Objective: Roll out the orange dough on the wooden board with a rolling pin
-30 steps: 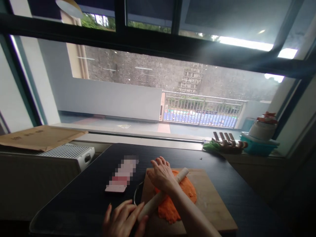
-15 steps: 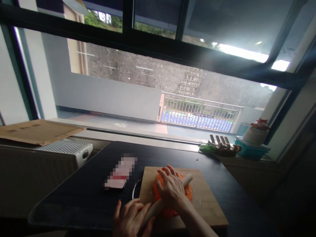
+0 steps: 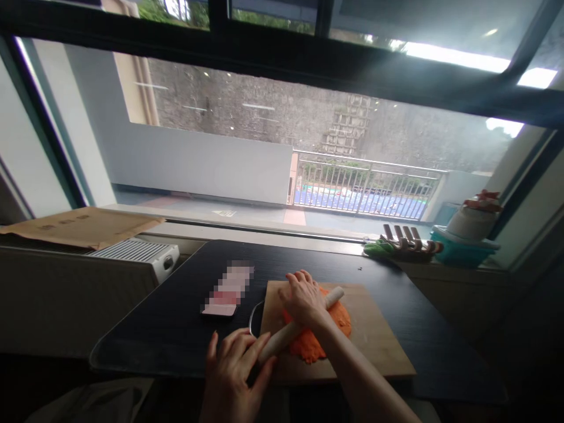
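A pale rolling pin [image 3: 282,341] lies slantwise across a flattened piece of orange dough [image 3: 341,317] on a wooden board [image 3: 374,335]. My left hand [image 3: 233,367] is closed around the pin's near end, just off the board's left front edge. Over the pin's middle and upper part, my right hand [image 3: 304,299] presses down with its fingers curved across it. The right hand and forearm cover part of the dough. The pin's far tip sticks out beyond the right hand.
A blurred-out pink phone-like object [image 3: 229,291] lies on the dark table [image 3: 167,317] left of the board. A metal loop [image 3: 254,317] shows at the board's left edge. On the sill at the right stand a teal box [image 3: 467,249] and a green item [image 3: 378,249]. A radiator [image 3: 132,252] stands left.
The view has tilted down and shifted left. The rolling pin now sits nearer the upper left of the dough, with more orange showing below it. Both hands stay on the pin.
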The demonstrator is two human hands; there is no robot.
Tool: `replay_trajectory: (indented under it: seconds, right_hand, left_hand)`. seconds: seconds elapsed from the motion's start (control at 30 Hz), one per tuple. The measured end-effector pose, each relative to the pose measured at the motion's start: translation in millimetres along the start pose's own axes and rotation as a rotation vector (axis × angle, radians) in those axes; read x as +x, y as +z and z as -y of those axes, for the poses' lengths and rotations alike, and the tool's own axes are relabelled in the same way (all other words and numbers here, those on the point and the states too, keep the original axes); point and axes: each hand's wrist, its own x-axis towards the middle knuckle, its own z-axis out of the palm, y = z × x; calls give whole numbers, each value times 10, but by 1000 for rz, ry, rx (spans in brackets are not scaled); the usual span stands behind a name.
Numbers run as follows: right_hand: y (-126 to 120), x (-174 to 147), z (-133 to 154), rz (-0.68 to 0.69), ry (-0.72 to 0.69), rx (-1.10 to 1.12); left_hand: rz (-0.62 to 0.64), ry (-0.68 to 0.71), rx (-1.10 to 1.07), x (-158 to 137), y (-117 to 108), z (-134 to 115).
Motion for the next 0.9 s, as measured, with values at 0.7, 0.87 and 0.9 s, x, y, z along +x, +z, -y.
replay_trajectory:
  seconds: [0.7, 0.87, 0.9]
  right_hand:
    - [-2, 127, -18, 96, -31, 75]
    - [-20, 102, -16, 102, -68, 97]
    - [-19, 115, -15, 109, -84, 99]
  left_hand:
    - [171, -334, -390, 471, 150, -58]
    - [202, -397, -394, 509, 113, -99]
    - [201, -406, -396, 511, 117, -99]
